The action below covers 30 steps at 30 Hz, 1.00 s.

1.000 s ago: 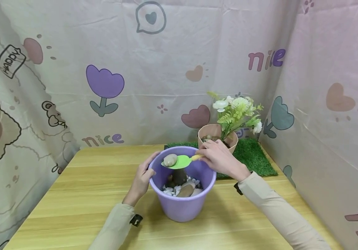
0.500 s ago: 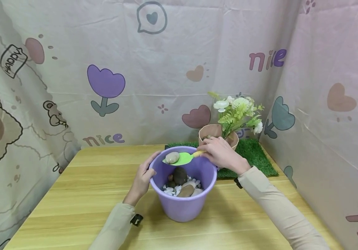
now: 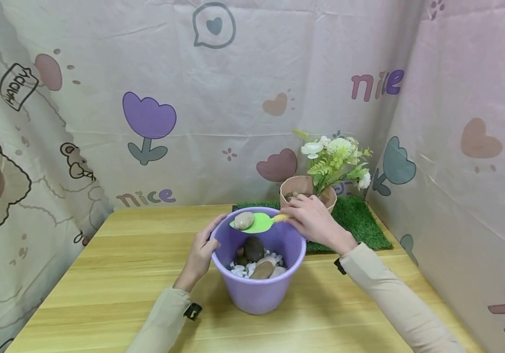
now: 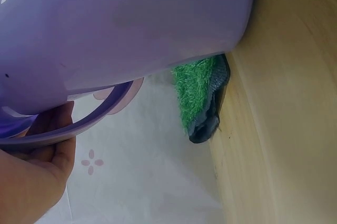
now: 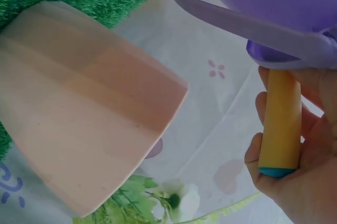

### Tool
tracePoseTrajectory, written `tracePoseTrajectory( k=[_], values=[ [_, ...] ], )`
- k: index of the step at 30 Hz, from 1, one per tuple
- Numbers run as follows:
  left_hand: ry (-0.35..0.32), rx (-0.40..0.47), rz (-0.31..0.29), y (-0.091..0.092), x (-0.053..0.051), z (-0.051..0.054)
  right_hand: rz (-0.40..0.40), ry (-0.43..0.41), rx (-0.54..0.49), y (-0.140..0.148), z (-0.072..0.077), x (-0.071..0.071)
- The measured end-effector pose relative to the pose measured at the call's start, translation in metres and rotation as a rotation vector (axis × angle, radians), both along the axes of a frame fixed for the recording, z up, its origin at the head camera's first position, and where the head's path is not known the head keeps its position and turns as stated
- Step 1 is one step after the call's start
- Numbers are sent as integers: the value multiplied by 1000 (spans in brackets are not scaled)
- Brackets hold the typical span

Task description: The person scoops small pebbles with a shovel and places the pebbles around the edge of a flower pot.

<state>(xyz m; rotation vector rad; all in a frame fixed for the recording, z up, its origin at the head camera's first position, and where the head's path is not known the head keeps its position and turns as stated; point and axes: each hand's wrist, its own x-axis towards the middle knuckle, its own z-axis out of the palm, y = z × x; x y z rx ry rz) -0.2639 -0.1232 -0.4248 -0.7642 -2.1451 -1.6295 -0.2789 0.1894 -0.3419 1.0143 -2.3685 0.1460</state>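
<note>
In the head view, a purple bucket point(image 3: 257, 296) stands on the wooden table, with white pebbles point(image 3: 240, 269), a dark stone point(image 3: 254, 248) and a brown stone point(image 3: 262, 269) inside. My left hand point(image 3: 200, 252) grips its left rim; in the left wrist view the fingers also lie around the bucket's purple handle point(image 4: 105, 109). My right hand point(image 3: 312, 219) holds a small trowel by its yellow grip point(image 5: 281, 124), above the bucket's far right rim. The trowel's green blade point(image 3: 262, 222) reaches over the opening, and a pale smooth stone point(image 3: 244, 220) lies on it.
Behind my right hand, a pink flowerpot point(image 3: 330, 200) with white flowers point(image 3: 340, 146) and green leaves stands on a mat of artificial grass point(image 3: 358, 220). A printed cloth point(image 3: 217, 108) hangs behind the table and along both sides. The wooden table point(image 3: 138, 264) extends left of the bucket.
My right hand has shifted the trowel, with the pale stone on it, slightly up and to the right above the bucket. My left hand keeps its place on the rim.
</note>
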Motion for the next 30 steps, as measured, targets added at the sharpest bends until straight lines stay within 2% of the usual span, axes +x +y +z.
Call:
tracePoseTrajectory(
  k=[14,24,30],
  values=[
    [-24,6,4,3,2,5,0,86,-51,29,4,9],
    [-14,15,1,3,1,3,-128,74,-83,58,19,11],
    [-4,24,-15,1,0,0,-201,70,-94,84,18,5]
  ],
)
